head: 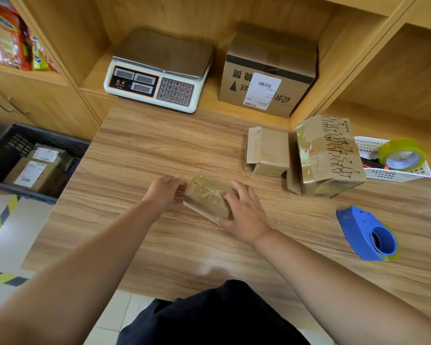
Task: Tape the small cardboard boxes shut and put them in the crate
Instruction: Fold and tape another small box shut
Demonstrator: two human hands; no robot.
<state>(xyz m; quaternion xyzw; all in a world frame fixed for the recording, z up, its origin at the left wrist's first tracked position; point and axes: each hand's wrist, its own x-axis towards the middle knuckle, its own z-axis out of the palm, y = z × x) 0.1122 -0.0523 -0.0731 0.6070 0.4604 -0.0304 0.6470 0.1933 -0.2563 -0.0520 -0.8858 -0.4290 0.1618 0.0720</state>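
My left grip (166, 191) was curled at the left end of the small box (205, 197), pinching where a clear edge of tape stuck out; I could not tell whether my fingertips held tape alone or cardboard too. My right grip (241, 210) clasped the box's right end, fingers over the top and thumb along the near edge, hiding that end. The box lay slanted on the worktop (159, 145) in front of me, its top glossy with tape. To the right lay a blue tape dispenser (368, 235), well apart from the box. Farther back on the right stood an open-flapped box (268, 150) and, just beside it, a printed box (330, 155) tilted on another carton that was mostly hidden beneath it. Behind those a white basket (396, 174) carried a yellowish tape roll (402, 154) on its rim; the red and black things inside were too covered to name. At the back, in the shelving recess, sat a scale (157, 78) and a big labelled carton (269, 70). Off the worktop's left edge, lower down, a dark crate (15, 143) held labelled parcels (35, 168), and the frame's edge cut off its left side. Snack packets (8, 38) on the upper left shelf were blurred.
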